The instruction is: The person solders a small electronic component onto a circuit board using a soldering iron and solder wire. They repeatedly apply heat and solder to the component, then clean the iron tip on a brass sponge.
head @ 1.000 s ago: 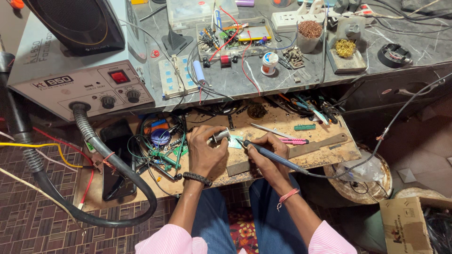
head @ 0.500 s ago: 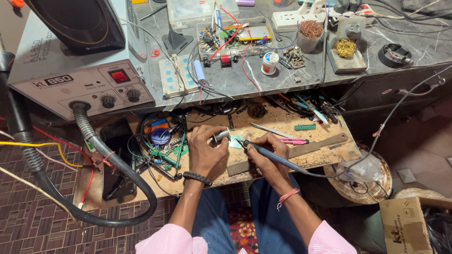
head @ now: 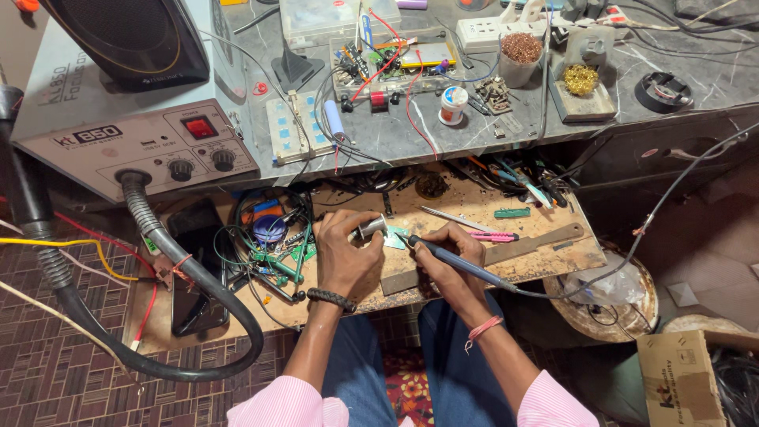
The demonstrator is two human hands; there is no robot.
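At the far left of your view a grey hot-air station (head: 134, 138) sits on the desk (head: 680, 67), and its thick black hose (head: 198, 292) loops down past a dark phone (head: 194, 273) lying on the wooden board (head: 474, 205) over your lap. Next comes a tangle of green wires and clips (head: 273, 253) around a small blue round part.

Your left hand (head: 344, 257), a dark bead bracelet at its wrist, rests on the board with its fingers (head: 354, 229) clamped on a small silvery cylinder (head: 371, 228). Just right of that cylinder a small pale-green circuit piece (head: 395, 239) lies on the board between your two hands.

Your right hand (head: 451, 257) has its fingers closed around a blue-handled soldering iron (head: 462, 265), held like a pen, with the tip at the pale-green piece; whether it touches is too small to tell. The iron's black cable runs off to the right.

Beyond it lie metal tweezers (head: 455, 217), a pink-handled tool (head: 492, 236) and a small green bar (head: 512, 213). On the desk above, at the right, a cup of copper-coloured wool (head: 520, 55) stands beside a holder with brass wool (head: 581, 79).
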